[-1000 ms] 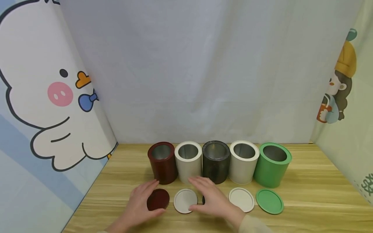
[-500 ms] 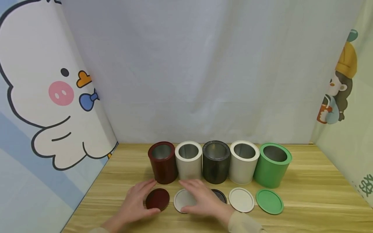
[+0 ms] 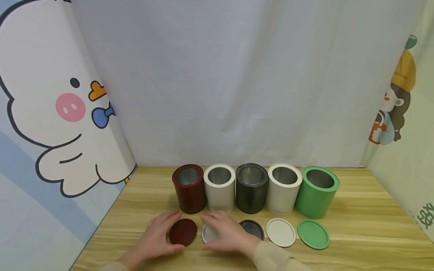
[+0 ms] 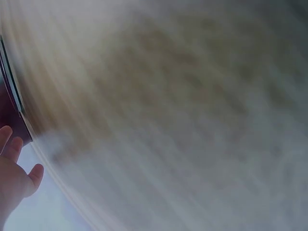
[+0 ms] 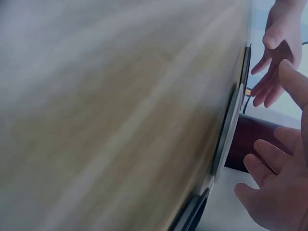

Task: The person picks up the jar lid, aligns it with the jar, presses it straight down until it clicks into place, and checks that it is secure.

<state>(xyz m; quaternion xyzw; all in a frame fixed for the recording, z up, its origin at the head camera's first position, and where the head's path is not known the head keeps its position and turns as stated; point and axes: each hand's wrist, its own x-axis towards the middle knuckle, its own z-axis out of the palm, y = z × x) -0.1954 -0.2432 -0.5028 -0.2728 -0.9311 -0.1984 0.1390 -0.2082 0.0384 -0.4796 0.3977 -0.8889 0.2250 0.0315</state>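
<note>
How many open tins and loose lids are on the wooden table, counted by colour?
Dark red: 2, round metal tin and flat lid
White: 4, tins, lids
Black: 2, tin, lid
Green: 2, tin, lid
Total: 10, 5 tins and 5 lids

Five tins in a row, each matched by a lid of its own colour.

Under my left hand [image 3: 154,237] lies the dark maroon lid [image 3: 183,231], in front of the maroon tin [image 3: 189,189]; my right hand [image 3: 226,234] covers most of the off-white lid [image 3: 208,234] before the off-white tin [image 3: 219,187]. Then come a black lid [image 3: 252,229] and black tin [image 3: 251,188], a second off-white lid [image 3: 280,232] and tin [image 3: 283,188], and a bright green lid [image 3: 313,234] and tin [image 3: 317,192]. All the tins are silver-grey inside. The table [image 3: 373,222] is pale wood with streaky grain, and my sleeve [image 3: 274,259] is cream.
</note>
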